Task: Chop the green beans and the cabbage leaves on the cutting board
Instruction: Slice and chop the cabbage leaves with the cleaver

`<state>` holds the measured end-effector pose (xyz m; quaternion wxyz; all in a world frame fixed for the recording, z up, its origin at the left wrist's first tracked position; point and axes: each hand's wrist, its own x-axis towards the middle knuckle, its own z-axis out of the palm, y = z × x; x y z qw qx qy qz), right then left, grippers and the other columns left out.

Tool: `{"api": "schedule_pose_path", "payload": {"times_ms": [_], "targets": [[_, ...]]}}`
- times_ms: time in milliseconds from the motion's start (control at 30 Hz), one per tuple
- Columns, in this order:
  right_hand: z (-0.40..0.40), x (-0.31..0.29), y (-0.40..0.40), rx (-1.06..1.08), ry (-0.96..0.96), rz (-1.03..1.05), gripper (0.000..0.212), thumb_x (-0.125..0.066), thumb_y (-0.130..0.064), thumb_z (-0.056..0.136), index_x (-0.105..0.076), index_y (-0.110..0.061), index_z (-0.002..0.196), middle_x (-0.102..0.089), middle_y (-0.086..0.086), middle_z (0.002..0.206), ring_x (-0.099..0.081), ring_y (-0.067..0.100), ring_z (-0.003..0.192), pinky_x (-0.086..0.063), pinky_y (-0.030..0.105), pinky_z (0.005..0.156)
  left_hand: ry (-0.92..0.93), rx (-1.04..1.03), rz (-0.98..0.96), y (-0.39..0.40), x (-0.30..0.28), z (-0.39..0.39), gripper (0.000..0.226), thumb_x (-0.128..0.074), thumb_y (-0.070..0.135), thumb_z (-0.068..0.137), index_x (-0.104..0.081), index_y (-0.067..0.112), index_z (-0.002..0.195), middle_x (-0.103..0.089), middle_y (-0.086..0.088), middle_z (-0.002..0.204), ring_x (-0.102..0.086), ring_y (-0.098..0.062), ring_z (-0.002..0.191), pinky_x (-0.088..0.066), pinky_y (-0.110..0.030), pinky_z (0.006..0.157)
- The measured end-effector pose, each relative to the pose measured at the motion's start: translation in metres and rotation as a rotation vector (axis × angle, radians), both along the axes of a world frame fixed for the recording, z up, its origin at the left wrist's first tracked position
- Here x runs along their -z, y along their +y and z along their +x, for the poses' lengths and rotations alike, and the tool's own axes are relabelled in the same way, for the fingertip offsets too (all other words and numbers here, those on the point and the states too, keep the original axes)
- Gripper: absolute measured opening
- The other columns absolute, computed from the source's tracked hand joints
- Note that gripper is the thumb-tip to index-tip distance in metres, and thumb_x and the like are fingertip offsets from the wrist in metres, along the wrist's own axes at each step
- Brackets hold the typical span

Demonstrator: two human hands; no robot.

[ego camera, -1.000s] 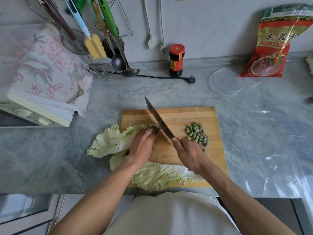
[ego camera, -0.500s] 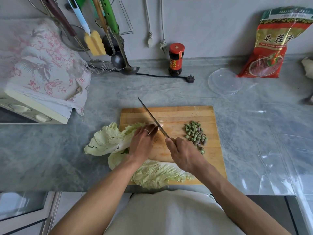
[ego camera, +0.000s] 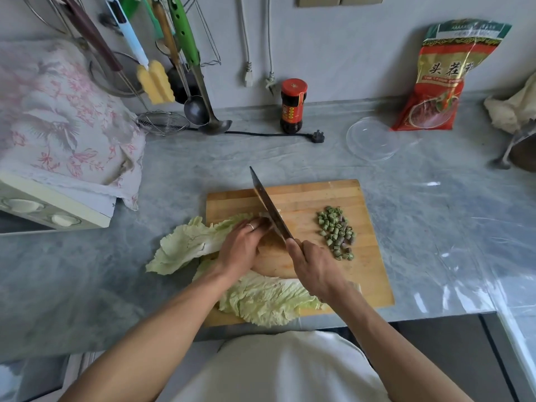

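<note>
Green beans [ego camera: 336, 233] done: small bits piled on right of cutting board [ego camera: 304, 195]. Cabbage leaves [ego camera: 185, 245] mostly whole, half off board. Left hand [ego camera: 242, 248] grip presses stem; right hand [ego camera: 314, 268] grip tight on knife [ego camera: 268, 207].

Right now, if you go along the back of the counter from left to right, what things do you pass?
Wire strainer → ladle → dark sauce bottle → black plug → clear plastic lid → red snack bag.
</note>
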<state>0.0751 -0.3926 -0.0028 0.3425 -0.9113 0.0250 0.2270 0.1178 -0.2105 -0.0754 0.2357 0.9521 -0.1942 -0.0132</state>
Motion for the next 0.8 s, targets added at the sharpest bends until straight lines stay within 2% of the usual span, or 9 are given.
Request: {"api": "schedule_pose_path", "payload": {"times_ms": [67, 167, 300, 433, 567, 633, 733, 800], "targets": [[-0.004, -0.005, 0.0, 0.018, -0.056, 0.038, 0.043, -0.031, -0.041, 0.107, -0.042, -0.02, 0.071, -0.049, 0.008, 0.068, -0.044, 0.024, 0.059, -0.04, 0.039, 0.058, 0.007, 0.034, 0.004, 0.005, -0.002, 0.003, 0.079, -0.07, -0.027, 0.059, -0.066, 0.01, 0.129, -0.065, -0.008, 0.13, -0.062, -0.028, 0.119, -0.05, -0.033, 0.102], [-0.011, -0.007, 0.002, 0.1, -0.092, 0.084, 0.05, -0.037, -0.041, 0.106, -0.04, -0.012, 0.066, -0.045, 0.005, 0.057, -0.037, 0.016, 0.049, -0.031, 0.038, 0.052, -0.002, 0.022, 0.027, 0.003, 0.0, 0.005, 0.076, -0.066, -0.027, 0.065, -0.063, 0.01, 0.132, -0.064, -0.008, 0.132, -0.062, -0.025, 0.12, -0.049, -0.03, 0.103], [-0.021, -0.017, 0.01, 0.069, -0.118, 0.076, 0.045, -0.037, -0.035, 0.107, -0.032, -0.021, 0.064, -0.039, 0.005, 0.057, -0.034, 0.022, 0.051, -0.032, 0.046, 0.056, -0.022, 0.023, 0.026, 0.003, 0.003, 0.0, 0.074, -0.064, -0.025, 0.068, -0.063, 0.01, 0.132, -0.065, -0.009, 0.13, -0.063, -0.025, 0.117, -0.051, -0.032, 0.101], [-0.026, -0.028, 0.016, 0.064, -0.119, 0.076, 0.044, -0.036, -0.026, 0.109, -0.025, -0.03, 0.066, -0.042, 0.01, 0.064, -0.038, 0.028, 0.055, -0.037, 0.051, 0.06, -0.025, -0.003, 0.054, 0.002, 0.003, 0.0, 0.065, -0.063, -0.024, 0.074, -0.064, 0.008, 0.131, -0.064, -0.012, 0.132, -0.061, -0.027, 0.122, -0.044, -0.034, 0.107], [-0.029, -0.028, 0.021, 0.065, -0.109, 0.094, 0.043, -0.036, -0.029, 0.109, -0.027, -0.028, 0.066, -0.045, 0.012, 0.066, -0.044, 0.036, 0.058, -0.036, 0.048, 0.061, -0.054, 0.008, 0.084, 0.002, 0.005, 0.0, 0.064, -0.068, -0.023, 0.066, -0.068, 0.006, 0.123, -0.068, -0.013, 0.124, -0.066, -0.028, 0.112, -0.052, -0.035, 0.096], [-0.028, -0.028, 0.023, 0.063, -0.113, 0.104, 0.043, -0.036, -0.03, 0.108, -0.029, -0.026, 0.066, -0.047, 0.014, 0.066, -0.044, 0.033, 0.057, -0.036, 0.046, 0.061, -0.062, 0.006, 0.095, 0.002, 0.005, 0.001, 0.064, -0.069, -0.022, 0.065, -0.069, 0.006, 0.122, -0.07, -0.011, 0.121, -0.067, -0.027, 0.108, -0.055, -0.034, 0.09], [-0.023, -0.025, 0.023, 0.038, -0.12, 0.08, 0.044, -0.036, -0.029, 0.108, -0.029, -0.025, 0.065, -0.052, 0.02, 0.07, -0.045, 0.034, 0.058, -0.035, 0.045, 0.06, -0.06, -0.026, 0.067, 0.0, 0.007, 0.002, 0.063, -0.068, -0.02, 0.066, -0.069, 0.009, 0.122, -0.07, -0.008, 0.12, -0.066, -0.025, 0.108, -0.055, -0.032, 0.087], [-0.021, -0.02, 0.022, 0.045, -0.107, 0.081, 0.044, -0.037, -0.032, 0.108, -0.033, -0.021, 0.065, -0.052, 0.019, 0.068, -0.042, 0.028, 0.055, -0.031, 0.041, 0.056, -0.044, -0.035, 0.048, -0.001, 0.01, 0.001, 0.062, -0.067, -0.017, 0.07, -0.069, 0.013, 0.125, -0.07, -0.004, 0.122, -0.064, -0.023, 0.11, -0.054, -0.03, 0.089]]}}
